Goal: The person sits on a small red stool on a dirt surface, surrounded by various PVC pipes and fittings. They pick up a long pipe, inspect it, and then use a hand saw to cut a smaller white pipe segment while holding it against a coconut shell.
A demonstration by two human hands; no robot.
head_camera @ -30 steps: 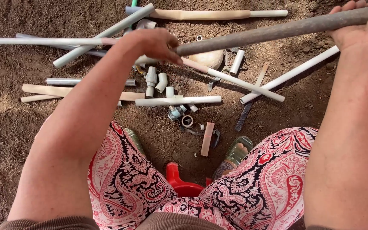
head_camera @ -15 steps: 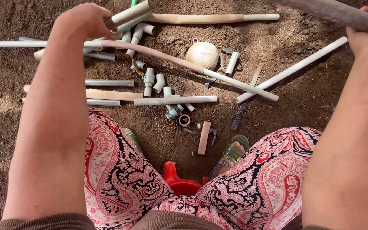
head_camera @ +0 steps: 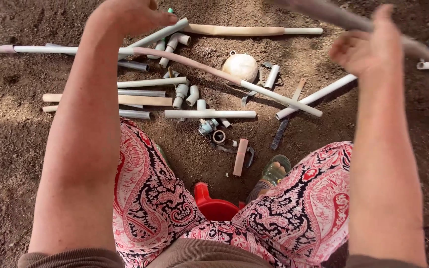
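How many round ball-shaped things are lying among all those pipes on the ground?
1. The pale round ball lies on the soil beside the long bent pipe, just left of a short white pipe piece. The person's arms could hide others.

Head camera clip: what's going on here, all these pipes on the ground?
A person sits on a red stool over bare dirt. Their right hand is around a long grey pipe, blurred, held up off the ground. The left hand hovers open above the pile and grips nothing. Below lie pale pipe lengths, elbow fittings, a round cream float ball and a small valve.
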